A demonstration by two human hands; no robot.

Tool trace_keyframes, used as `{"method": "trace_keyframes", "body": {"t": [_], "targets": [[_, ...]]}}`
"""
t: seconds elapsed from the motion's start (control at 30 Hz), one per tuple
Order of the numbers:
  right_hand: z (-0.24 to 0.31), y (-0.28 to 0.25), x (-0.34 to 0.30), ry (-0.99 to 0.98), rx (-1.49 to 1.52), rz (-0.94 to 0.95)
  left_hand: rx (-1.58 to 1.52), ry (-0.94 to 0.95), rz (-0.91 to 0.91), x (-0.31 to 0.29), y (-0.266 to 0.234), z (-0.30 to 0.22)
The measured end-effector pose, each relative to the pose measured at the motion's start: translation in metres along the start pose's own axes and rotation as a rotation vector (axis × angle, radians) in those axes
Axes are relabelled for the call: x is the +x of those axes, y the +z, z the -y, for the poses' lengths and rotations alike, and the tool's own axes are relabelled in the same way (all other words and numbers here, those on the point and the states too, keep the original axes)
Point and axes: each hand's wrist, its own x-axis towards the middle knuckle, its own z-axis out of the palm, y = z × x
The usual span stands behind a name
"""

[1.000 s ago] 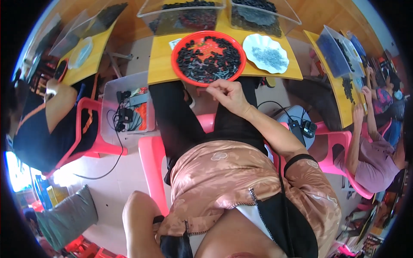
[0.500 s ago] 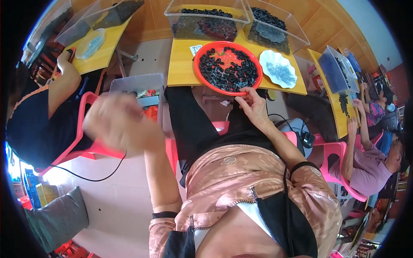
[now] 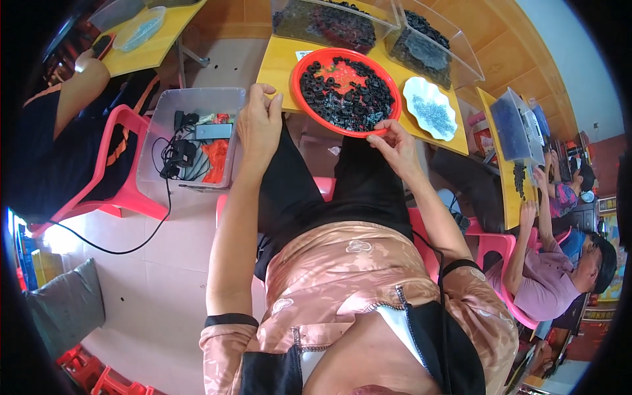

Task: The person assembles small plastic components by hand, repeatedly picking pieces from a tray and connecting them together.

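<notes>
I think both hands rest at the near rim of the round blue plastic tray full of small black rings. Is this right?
Not quite: the round plastic tray is red, not blue, as the head view shows. Left hand and right hand are indeed at its near rim, and it holds small black rings.

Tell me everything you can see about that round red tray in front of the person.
The red tray is round and shallow with a raised rim, and looks like plastic. It lies flat on the near edge of the yellow table, heaped with small black ring-shaped parts; a patch of red floor shows near its middle. The right hand has its fingertips at the tray's near rim. The left hand grips the table edge just left of it. Two clear bins stand behind it, a white scalloped dish to its right.
</notes>
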Motion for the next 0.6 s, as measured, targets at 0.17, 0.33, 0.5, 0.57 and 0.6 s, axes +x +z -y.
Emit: {"method": "trace_keyframes", "body": {"t": [0.17, 0.33, 0.5, 0.57, 0.6], "targets": [[-0.008, -0.019, 0.013, 0.076, -0.025, 0.055, 0.073, 0.018, 0.065, -0.006, 0.004, 0.013], [-0.003, -0.007, 0.02, 0.049, 0.237, 0.032, -0.007, -0.036, 0.176, -0.001, 0.009, 0.018], [-0.002, -0.008, 0.009, 0.106, 0.223, -0.025, -0.157, -0.119, 0.243, 0.001, 0.012, 0.019], [-0.005, -0.007, 0.008, 0.036, 0.166, -0.084, -0.256, -0.2, 0.263, 0.0, 0.013, 0.019], [-0.006, -0.008, 0.008, 0.041, 0.166, -0.095, -0.257, -0.195, 0.274, -0.001, 0.014, 0.02]]}}
